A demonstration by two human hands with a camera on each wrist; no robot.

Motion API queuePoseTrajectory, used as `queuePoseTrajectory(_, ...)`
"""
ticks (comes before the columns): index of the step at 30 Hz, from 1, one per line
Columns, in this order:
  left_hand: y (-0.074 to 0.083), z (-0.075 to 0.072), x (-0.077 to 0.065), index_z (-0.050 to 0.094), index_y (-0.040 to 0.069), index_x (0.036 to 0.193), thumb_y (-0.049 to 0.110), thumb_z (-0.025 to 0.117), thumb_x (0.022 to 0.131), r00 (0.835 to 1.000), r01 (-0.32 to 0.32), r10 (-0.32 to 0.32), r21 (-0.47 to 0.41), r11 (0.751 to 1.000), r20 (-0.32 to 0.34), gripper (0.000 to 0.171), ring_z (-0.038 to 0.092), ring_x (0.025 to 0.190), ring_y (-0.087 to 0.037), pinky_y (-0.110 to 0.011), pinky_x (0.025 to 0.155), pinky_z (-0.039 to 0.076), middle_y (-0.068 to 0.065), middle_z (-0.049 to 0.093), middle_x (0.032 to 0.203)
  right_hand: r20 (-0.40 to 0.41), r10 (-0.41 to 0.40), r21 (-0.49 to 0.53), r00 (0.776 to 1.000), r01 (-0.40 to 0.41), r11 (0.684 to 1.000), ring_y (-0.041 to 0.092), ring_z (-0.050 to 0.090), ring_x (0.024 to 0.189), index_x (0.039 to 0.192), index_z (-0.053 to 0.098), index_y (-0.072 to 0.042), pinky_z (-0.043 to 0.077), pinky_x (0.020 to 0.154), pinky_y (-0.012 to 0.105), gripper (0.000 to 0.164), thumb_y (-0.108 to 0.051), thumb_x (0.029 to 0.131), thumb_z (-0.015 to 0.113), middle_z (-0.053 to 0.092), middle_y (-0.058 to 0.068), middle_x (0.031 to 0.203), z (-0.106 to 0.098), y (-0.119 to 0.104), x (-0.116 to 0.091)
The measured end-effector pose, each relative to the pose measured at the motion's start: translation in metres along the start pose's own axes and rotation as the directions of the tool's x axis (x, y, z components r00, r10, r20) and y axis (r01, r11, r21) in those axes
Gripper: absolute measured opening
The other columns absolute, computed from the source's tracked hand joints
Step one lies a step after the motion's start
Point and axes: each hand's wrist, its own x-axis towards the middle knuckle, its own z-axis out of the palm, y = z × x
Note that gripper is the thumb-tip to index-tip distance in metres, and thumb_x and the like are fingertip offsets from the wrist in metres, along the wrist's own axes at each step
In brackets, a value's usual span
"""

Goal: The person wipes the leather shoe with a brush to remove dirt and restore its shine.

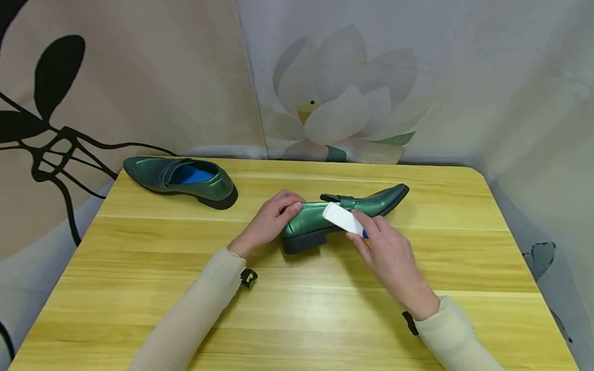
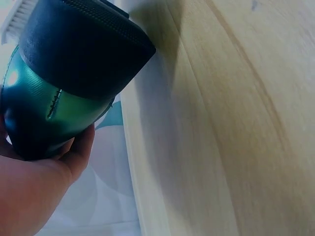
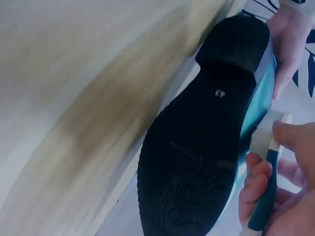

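Observation:
A green loafer (image 1: 306, 218) is held tilted above the table, its toe to the right and its side facing up. My left hand (image 1: 274, 217) grips it at the heel end, fingers inside the opening. In the left wrist view the dark heel (image 2: 88, 49) hides part of that hand. Between the thumb and fingers of my right hand (image 1: 391, 257) is a white brush (image 1: 343, 217) with a blue part on its handle. Its bristles (image 3: 262, 135) meet the loafer's green side. The black patterned sole (image 3: 192, 147) shows in the right wrist view.
A second green loafer (image 1: 196, 190) with a blue insole stands at the table's back left, toe to the left. The wooden table (image 1: 310, 320) has a rounded back right corner. Behind it hangs a pale curtain (image 1: 182, 62) with printed flowers and leaves.

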Motion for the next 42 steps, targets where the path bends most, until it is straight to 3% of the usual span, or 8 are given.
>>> queuePoseTrajectory(6, -0.001, 0.001, 0.001, 0.071, 0.003, 0.125, 0.024, 0.052, 0.110, 1.000, -0.007, 0.007, -0.002, 1.000, 0.011, 0.032, 0.057, 0.122, -0.029, -0.048, 0.108, 0.044, -0.011, 0.061, 0.131, 0.013, -0.014, -0.011, 1.000, 0.015, 1.000, 0.020, 0.053, 0.060, 0.139, 0.062, -0.009, 0.044, 0.047, 0.035, 0.056, -0.026, 0.089, 0.083, 0.063, 0.012, 0.093, -0.002, 0.003, -0.005)
queuePoseTrajectory(15, -0.003, -0.002, 0.002, 0.072, 0.004, 0.125, 0.024, 0.052, 0.110, 1.000, -0.008, 0.008, 0.013, 1.000, 0.001, 0.032, 0.058, 0.123, -0.028, -0.048, 0.109, 0.043, -0.010, 0.062, 0.130, 0.002, 0.127, -0.021, 0.992, -0.127, 0.992, 0.022, 0.053, 0.059, 0.135, 0.062, -0.003, 0.041, 0.047, 0.034, 0.052, -0.017, 0.090, 0.082, 0.067, 0.018, 0.093, -0.029, 0.043, -0.023)
queuePoseTrajectory(23, -0.002, -0.002, 0.002, 0.071, 0.004, 0.126, 0.025, 0.051, 0.111, 1.000, -0.008, 0.008, 0.008, 1.000, 0.005, 0.032, 0.057, 0.123, -0.028, -0.048, 0.109, 0.044, -0.010, 0.061, 0.131, 0.028, 0.278, -0.031, 0.960, -0.277, 0.960, 0.031, 0.061, 0.073, 0.139, 0.060, -0.002, 0.049, 0.053, 0.051, 0.045, -0.020, 0.100, 0.072, 0.069, 0.023, 0.102, -0.047, 0.063, -0.029)
queuePoseTrajectory(28, -0.003, -0.001, 0.002, 0.071, 0.004, 0.126, 0.025, 0.051, 0.111, 1.000, -0.008, 0.008, 0.005, 1.000, 0.008, 0.033, 0.057, 0.123, -0.029, -0.048, 0.108, 0.044, -0.011, 0.061, 0.131, 0.040, 0.219, -0.037, 0.975, -0.217, 0.975, 0.029, 0.061, 0.067, 0.138, 0.061, -0.002, 0.049, 0.049, 0.045, 0.047, -0.023, 0.098, 0.074, 0.069, 0.022, 0.098, -0.042, 0.055, -0.027)
queuePoseTrajectory(33, -0.003, -0.001, 0.001, 0.071, 0.005, 0.125, 0.025, 0.052, 0.110, 1.000, -0.019, 0.019, 0.003, 1.000, 0.023, 0.031, 0.057, 0.122, -0.029, -0.049, 0.108, 0.044, -0.010, 0.061, 0.130, 0.003, 0.144, -0.073, 0.990, -0.143, 0.987, 0.025, 0.055, 0.055, 0.135, 0.065, -0.003, 0.042, 0.043, 0.037, 0.047, -0.025, 0.095, 0.076, 0.069, 0.020, 0.092, -0.038, 0.049, -0.023)
queuePoseTrajectory(42, -0.001, -0.001, -0.001, 0.072, 0.005, 0.125, 0.025, 0.053, 0.110, 0.999, -0.029, 0.029, 0.007, 1.000, 0.036, 0.031, 0.057, 0.123, -0.028, -0.049, 0.110, 0.043, -0.009, 0.061, 0.129, -0.012, 0.253, -0.183, 0.967, -0.251, 0.950, 0.024, 0.047, 0.047, 0.127, 0.072, -0.006, 0.036, 0.039, 0.038, 0.041, -0.034, 0.098, 0.064, 0.069, 0.019, 0.083, -0.054, 0.070, -0.005)
